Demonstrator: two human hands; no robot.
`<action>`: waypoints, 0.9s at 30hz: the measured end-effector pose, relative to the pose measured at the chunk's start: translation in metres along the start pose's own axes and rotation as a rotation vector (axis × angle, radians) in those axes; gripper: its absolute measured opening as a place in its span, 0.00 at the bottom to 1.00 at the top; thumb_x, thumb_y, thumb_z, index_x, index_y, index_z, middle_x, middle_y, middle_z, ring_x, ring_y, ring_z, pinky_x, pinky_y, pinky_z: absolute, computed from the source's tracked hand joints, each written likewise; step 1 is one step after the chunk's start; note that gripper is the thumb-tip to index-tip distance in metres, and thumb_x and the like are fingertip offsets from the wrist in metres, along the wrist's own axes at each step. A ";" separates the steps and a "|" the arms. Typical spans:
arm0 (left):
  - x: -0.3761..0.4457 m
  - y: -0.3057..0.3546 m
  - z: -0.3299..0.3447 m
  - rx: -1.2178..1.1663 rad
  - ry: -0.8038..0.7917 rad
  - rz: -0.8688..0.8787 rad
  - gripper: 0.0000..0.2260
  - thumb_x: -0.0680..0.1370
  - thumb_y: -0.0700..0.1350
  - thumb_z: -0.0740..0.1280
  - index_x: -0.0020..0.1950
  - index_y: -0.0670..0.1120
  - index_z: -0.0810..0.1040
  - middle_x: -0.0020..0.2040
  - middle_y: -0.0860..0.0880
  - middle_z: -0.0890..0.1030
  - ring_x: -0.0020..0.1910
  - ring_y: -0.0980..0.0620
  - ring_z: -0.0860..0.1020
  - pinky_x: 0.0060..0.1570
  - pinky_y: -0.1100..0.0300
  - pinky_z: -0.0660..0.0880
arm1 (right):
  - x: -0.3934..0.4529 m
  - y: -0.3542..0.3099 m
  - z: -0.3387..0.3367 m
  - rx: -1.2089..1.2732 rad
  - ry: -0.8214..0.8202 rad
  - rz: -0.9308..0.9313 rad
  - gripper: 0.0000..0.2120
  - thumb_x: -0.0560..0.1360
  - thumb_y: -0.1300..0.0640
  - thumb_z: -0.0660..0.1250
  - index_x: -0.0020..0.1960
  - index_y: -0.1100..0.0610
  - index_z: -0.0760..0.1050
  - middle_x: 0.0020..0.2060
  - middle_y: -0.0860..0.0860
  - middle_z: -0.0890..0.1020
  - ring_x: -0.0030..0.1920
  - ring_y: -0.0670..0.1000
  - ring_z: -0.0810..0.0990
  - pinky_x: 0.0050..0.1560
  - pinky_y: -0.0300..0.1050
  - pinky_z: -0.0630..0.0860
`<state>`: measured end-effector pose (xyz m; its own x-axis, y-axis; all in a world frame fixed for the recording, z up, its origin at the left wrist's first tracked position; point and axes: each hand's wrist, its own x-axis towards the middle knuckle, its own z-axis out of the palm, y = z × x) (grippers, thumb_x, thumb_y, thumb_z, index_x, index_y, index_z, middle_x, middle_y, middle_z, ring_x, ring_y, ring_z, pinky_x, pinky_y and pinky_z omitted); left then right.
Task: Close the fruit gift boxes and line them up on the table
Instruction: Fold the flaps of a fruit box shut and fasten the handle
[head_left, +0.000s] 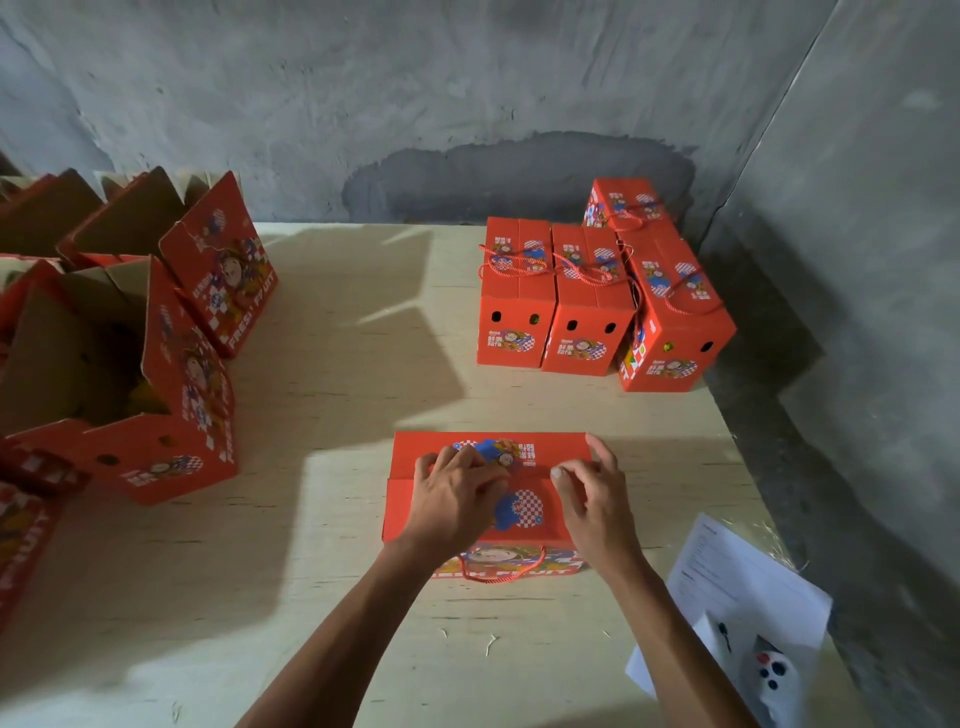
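Note:
A red fruit gift box (415, 506) stands in front of me on the pale wooden table (337, 597), its two top flaps folded down and meeting along the middle. My left hand (457, 493) presses flat on the flaps near the seam. My right hand (592, 499) hovers over the right part of the lid, fingers spread and curled, thumb touching the seam. A red rope handle (501, 574) hangs down the box's front. Several closed red boxes (587, 306) stand side by side at the back right. Open boxes (156, 395) with raised flaps stand at the left.
A white sheet of paper (743, 582) lies at the right front with a small white device (769, 675) with buttons on it. A grey concrete wall runs behind and to the right of the table. The table's right edge is near the closed boxes.

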<state>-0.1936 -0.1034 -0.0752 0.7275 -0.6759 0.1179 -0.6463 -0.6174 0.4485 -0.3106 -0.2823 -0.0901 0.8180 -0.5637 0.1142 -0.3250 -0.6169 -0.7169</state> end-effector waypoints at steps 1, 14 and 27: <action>0.000 0.000 0.000 0.012 0.003 0.010 0.12 0.81 0.55 0.61 0.54 0.55 0.84 0.51 0.52 0.77 0.50 0.49 0.72 0.59 0.48 0.65 | 0.000 -0.001 0.000 0.002 -0.005 0.008 0.14 0.83 0.47 0.62 0.55 0.56 0.80 0.79 0.52 0.62 0.73 0.55 0.68 0.58 0.58 0.80; 0.007 0.001 -0.002 0.052 -0.170 0.177 0.19 0.85 0.51 0.57 0.73 0.69 0.70 0.79 0.58 0.63 0.79 0.53 0.57 0.74 0.45 0.53 | 0.009 0.003 -0.003 0.027 -0.047 -0.004 0.20 0.80 0.41 0.62 0.50 0.55 0.82 0.81 0.51 0.60 0.74 0.54 0.68 0.62 0.52 0.78; -0.049 -0.046 -0.001 -0.268 0.300 -0.434 0.29 0.83 0.63 0.60 0.75 0.44 0.69 0.74 0.43 0.72 0.73 0.43 0.70 0.71 0.43 0.69 | -0.006 0.000 0.010 0.107 0.135 0.108 0.24 0.80 0.41 0.65 0.69 0.54 0.71 0.74 0.49 0.73 0.69 0.49 0.76 0.61 0.42 0.75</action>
<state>-0.1994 -0.0413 -0.1002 0.9710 -0.2163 0.1015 -0.2224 -0.6626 0.7152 -0.3107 -0.2736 -0.0974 0.7077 -0.6965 0.1186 -0.3491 -0.4906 -0.7984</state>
